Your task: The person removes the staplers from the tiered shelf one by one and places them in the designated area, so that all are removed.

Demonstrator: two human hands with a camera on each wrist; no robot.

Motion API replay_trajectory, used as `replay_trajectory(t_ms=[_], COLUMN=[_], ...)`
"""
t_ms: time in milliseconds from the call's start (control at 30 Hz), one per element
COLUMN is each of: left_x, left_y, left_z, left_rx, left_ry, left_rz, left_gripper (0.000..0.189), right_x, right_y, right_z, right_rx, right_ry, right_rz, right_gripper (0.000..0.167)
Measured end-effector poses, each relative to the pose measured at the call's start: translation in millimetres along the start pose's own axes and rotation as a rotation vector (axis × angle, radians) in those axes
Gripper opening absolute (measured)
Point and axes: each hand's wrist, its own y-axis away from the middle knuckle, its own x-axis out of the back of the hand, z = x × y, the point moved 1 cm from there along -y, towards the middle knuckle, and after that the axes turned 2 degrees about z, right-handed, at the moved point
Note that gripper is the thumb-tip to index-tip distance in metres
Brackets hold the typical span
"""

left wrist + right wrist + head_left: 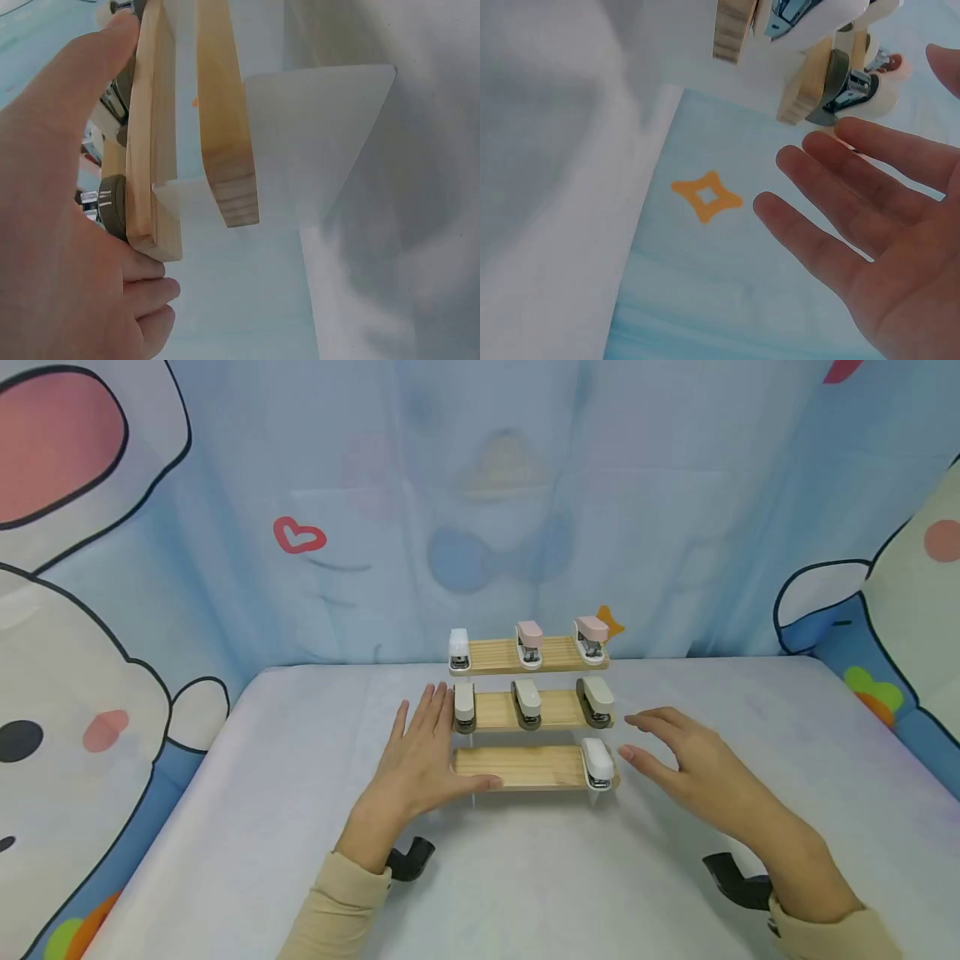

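A three-tier rack of wooden boards stands on the table, its bottom board (pixel 517 768) nearest me. One white mini stapler (pixel 597 763) sits at that board's right end. Several staplers with cream tops, such as the middle one (pixel 527 703), line the middle tier. Up on the top tier are a white stapler (pixel 459 649) and two pink ones (pixel 529 643). My left hand (pixel 420 764) lies along the rack's left end, fingers straight, thumb reaching over the bottom board. Just off the right end, my right hand (pixel 693 768) hovers with relaxed, spread fingers, holding nothing.
Clear side supports (pixel 315 127) hold the boards' ends. A white cloth (pixel 300 793) covers the table. Behind hangs a blue printed curtain (pixel 637 527) with cartoon figures. Black wrist mounts (pixel 410 858) stick out by both hands.
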Motion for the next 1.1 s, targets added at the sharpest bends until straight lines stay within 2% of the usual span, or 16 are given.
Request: replay_trajectory(t_ms=[200, 467, 833, 1100], left_x=[-1.9, -2.5, -2.7, -3.2], left_y=[-1.2, -0.5, -0.4, -0.6], left_z=[0.3, 2.4, 2.1, 2.9], left_rx=[0.011, 0.008, 0.014, -0.006], left_ry=[-0.036, -0.097, -0.092, -0.108], left_rz=[0.003, 0.030, 0.048, 0.060], left_gripper=[0.146, 0.145, 0.144, 0.143], right_x=[-9.2, -20.7, -38.3, -42.1], right_y=[-1.4, -0.6, -0.6, 1.8], right_z=[-11.3, -21.5, -28.5, -28.7], right_rx=[0.066, 0.140, 0.214, 0.255], right_ry=[0.000, 0.021, 0.100, 0.154], right_rz=[0.034, 0.081, 0.160, 0.196], right_gripper=[0.044, 0.033, 0.036, 0.042])
